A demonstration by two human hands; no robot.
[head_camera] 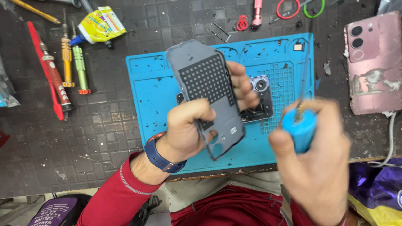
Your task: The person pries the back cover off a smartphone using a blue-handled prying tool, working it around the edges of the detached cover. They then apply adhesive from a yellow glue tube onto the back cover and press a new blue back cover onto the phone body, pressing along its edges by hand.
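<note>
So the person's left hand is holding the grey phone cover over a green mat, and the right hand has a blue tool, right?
Nearly. The mat is blue, not green, as the head view shows. The rest holds: the left hand holds the grey phone cover over it, and the right hand has a blue tool.

You look down on a dark, worn surface (104,125) marked in a grid of small squares and littered with specks of debris. A blue work mat (155,96) lies across its middle, its raised rim and shallow compartments scuffed and dirty. The near edge of the surface runs below the mat, chipped and pale. Beneath it you see a purple bag (54,211) at lower left and purple-and-yellow bags (377,188) at lower right. The light is even and bright
</note>
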